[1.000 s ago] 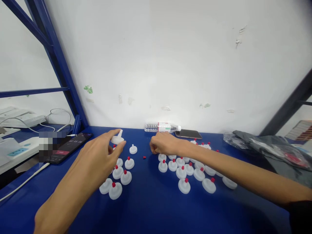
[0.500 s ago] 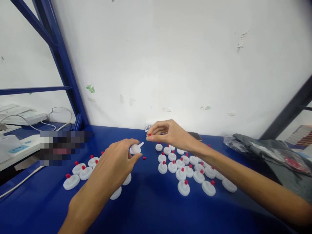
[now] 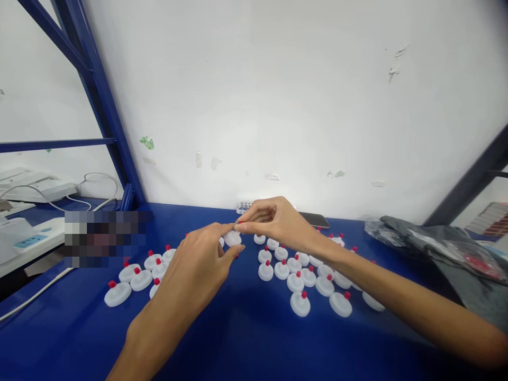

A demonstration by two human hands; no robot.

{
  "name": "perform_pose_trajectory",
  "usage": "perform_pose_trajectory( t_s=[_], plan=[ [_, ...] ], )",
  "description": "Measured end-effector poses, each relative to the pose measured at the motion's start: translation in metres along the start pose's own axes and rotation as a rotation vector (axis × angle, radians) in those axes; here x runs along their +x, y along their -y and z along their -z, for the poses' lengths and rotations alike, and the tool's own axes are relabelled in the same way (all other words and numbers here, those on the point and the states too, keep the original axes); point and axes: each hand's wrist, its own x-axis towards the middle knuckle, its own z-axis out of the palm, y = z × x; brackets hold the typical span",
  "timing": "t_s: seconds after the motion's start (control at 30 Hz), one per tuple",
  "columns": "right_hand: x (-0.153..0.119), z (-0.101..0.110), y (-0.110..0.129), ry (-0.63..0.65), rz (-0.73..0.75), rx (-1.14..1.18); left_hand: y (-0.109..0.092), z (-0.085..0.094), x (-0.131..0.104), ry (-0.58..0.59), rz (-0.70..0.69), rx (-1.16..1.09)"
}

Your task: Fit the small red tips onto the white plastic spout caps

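Between my left hand's (image 3: 198,254) thumb and fingers is a white round nozzle cap (image 3: 233,238), its spout pointing toward my other hand. My right hand (image 3: 273,218) pinches a small red tip cap (image 3: 240,223) and meets the spout; the fingertips partly cover the contact, so how deep it sits cannot be seen. Just below my left thumb, a loose red tip cap (image 3: 237,256) shows in part on the blue table (image 3: 246,338). Several white nozzle caps with red tips stand on the left (image 3: 118,294), partly behind my left arm. A larger cluster (image 3: 300,304) spreads below my right forearm.
Against the wall lie a clear blister pack (image 3: 244,207) and a dark phone (image 3: 315,219). Grey fabric with clear plastic bags (image 3: 436,248) fills the right side. A white power strip (image 3: 39,235) and cables lie left, near a blue rack post (image 3: 107,116).
My left hand has moved right and slightly up with the nozzle cap. Its spout, bare and apart before, now meets the red tip cap in my right hand, which has barely moved.
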Motion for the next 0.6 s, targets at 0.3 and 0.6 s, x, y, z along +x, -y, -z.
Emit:
perform_pose_trajectory(
  t_s=[0.3, 0.6],
  plan=[
    [-0.002, -0.004, 0.004, 0.013, 0.025, 0.000, -0.003, 0.004, -0.003, -0.029, 0.009, 0.042],
    [0.001, 0.000, -0.008, 0.039, -0.020, -0.159, 0.004, -0.002, -0.002, -0.007, 0.052, -0.003]
  ],
)
